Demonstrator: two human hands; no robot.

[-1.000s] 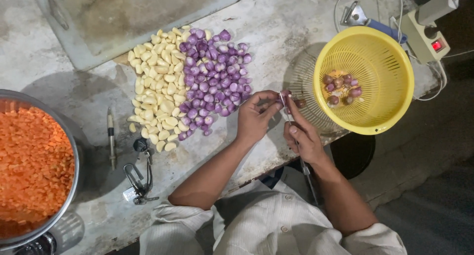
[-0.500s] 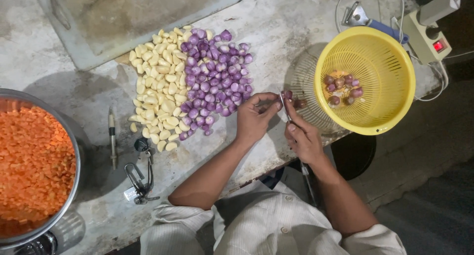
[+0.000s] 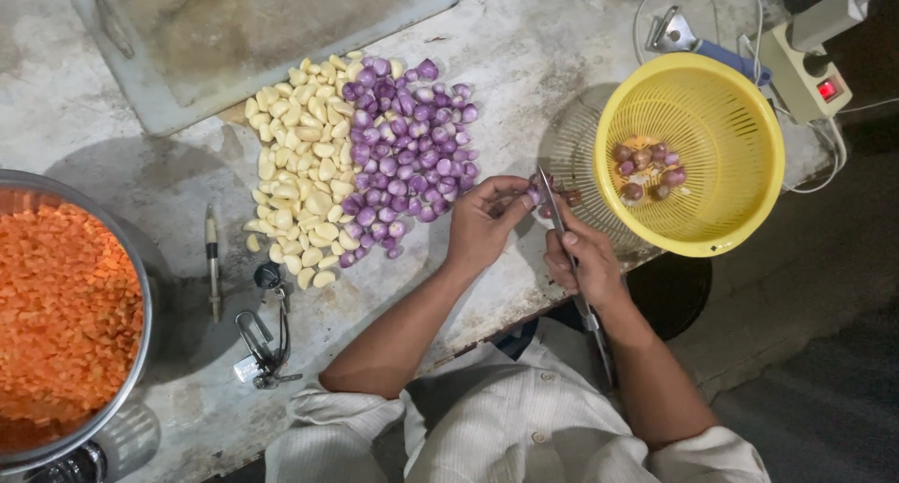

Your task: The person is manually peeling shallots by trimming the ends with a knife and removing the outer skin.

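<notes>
Small purple shallot (image 3: 536, 195): pinched in left hand (image 3: 482, 223) fingertips, above the grey stone surface (image 3: 524, 62) edge. Slim steel knife (image 3: 560, 216): gripped by right hand (image 3: 585, 263), blade against the shallot. Adjacent: yellow plastic colander (image 3: 721, 221) right; peeled purple shallot heap (image 3: 407, 151) left.

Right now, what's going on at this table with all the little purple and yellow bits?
A person is peeling small shallots. The left hand pinches one shallot while the right hand works a knife against it. Peeled purple shallots are heaped on the table beside a pile of peeled garlic cloves. A few unpeeled shallots sit in the yellow colander. A metal pot of chopped orange vegetable stands at the left.
</notes>
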